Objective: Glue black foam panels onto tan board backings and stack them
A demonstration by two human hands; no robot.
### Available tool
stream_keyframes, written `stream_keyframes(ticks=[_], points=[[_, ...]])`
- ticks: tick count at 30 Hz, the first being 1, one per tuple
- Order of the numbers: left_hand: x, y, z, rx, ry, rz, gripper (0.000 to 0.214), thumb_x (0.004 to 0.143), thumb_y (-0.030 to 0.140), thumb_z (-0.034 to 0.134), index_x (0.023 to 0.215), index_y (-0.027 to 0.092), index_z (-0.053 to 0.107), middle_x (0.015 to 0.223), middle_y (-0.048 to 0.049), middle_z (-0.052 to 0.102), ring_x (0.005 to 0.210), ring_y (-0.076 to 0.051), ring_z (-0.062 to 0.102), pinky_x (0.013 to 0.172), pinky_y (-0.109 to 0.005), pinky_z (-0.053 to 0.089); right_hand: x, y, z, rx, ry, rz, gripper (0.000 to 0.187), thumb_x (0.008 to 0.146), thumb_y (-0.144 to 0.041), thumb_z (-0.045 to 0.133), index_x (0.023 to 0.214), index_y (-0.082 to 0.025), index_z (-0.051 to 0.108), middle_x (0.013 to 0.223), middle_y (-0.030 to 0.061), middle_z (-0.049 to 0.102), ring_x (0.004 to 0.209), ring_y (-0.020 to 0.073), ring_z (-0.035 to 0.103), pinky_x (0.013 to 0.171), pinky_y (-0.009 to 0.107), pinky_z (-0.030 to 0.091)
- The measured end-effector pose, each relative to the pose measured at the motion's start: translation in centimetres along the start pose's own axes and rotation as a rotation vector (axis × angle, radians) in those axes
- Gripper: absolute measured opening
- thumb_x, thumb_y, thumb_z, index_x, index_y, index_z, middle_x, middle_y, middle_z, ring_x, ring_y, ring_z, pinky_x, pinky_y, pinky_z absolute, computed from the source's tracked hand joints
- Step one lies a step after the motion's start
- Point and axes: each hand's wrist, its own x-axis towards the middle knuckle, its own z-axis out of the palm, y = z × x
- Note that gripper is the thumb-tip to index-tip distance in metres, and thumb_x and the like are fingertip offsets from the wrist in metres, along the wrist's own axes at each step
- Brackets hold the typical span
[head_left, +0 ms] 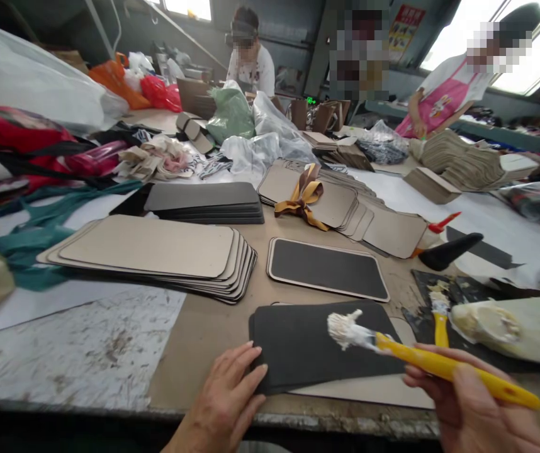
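My right hand (478,396) is closed around the yellow handle of a glue brush (421,358). The brush's bristles, thick with white paste, are over a dark grey panel (308,340) near the table's front edge. Fingers stretched out, my left hand (232,396) rests its tips at the panel's left edge. Beneath that panel, part of a beige board (369,391) shows. Just behind lies another beige board (270,261) with a black panel (326,267) on top, leaving a beige border around it.
A stack of beige boards (151,245) stands left, with dark panels (204,198) behind it. At right are a second yellow brush (440,324) and a glue-smeared container (515,324). Beige boards with a ribbon (303,200) lie farther back. Several people are across the table.
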Motion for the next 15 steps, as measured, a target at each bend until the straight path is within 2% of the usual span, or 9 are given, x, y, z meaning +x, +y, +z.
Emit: stream_keyframes(ticks=[4, 7, 11, 13, 15], points=[[-0.4, -0.4, 0.6, 0.041, -0.010, 0.060, 0.029, 0.083, 0.017, 0.049, 0.110, 0.017, 0.058, 0.115, -0.0122, 0.061, 0.115, -0.023, 0.052, 0.089, -0.036, 0.052, -3.0, 1.1, 5.9, 0.049, -0.254, 0.042, 0.030, 0.078, -0.045, 0.061, 0.091, -0.017, 0.059, 0.091, 0.0077, 0.064, 0.060, 0.0176, 0.065, 0.055, 0.032, 0.059], [-1.0, -0.8, 1.3, 0.033, 0.043, 0.067, 0.029, 0.083, 0.019, 0.049, 0.111, 0.018, 0.059, 0.116, -0.0117, 0.061, 0.115, -0.023, 0.052, 0.088, -0.036, 0.052, -3.9, 2.6, 8.0, 0.063, -0.358, 0.062, 0.029, 0.083, -0.043, 0.057, 0.095, -0.017, 0.056, 0.092, 0.0069, 0.063, 0.063, 0.0173, 0.066, 0.057, 0.032, 0.060], [-1.2, -1.1, 1.7, 0.069, 0.072, 0.097, 0.029, 0.083, 0.020, 0.050, 0.110, 0.019, 0.060, 0.116, -0.0099, 0.061, 0.113, -0.022, 0.053, 0.089, -0.034, 0.052, -3.5, 3.4, 8.4, 0.032, -0.366, 0.049, 0.030, 0.083, -0.045, 0.056, 0.094, -0.017, 0.056, 0.089, 0.0060, 0.064, 0.061, 0.0164, 0.065, 0.056, 0.031, 0.059], [-1.0, -1.1, 1.4, 0.094, 0.100, 0.130, 0.028, 0.084, 0.023, 0.050, 0.109, 0.019, 0.061, 0.115, -0.0089, 0.062, 0.112, -0.021, 0.054, 0.088, -0.031, 0.052, -2.7, 3.3, 7.8, -0.028, -0.305, 0.022, 0.031, 0.082, -0.046, 0.056, 0.093, -0.017, 0.055, 0.087, 0.0054, 0.064, 0.060, 0.0160, 0.065, 0.056, 0.030, 0.059], [-0.7, -1.1, 1.0, 0.123, 0.076, 0.137, 0.027, 0.085, 0.026, 0.051, 0.108, 0.019, 0.062, 0.114, -0.0079, 0.063, 0.111, -0.020, 0.055, 0.088, -0.030, 0.052, -1.6, 3.1, 6.7, -0.099, -0.233, -0.014, 0.033, 0.082, -0.047, 0.055, 0.093, -0.016, 0.055, 0.086, 0.0055, 0.064, 0.060, 0.0157, 0.065, 0.058, 0.030, 0.058]])
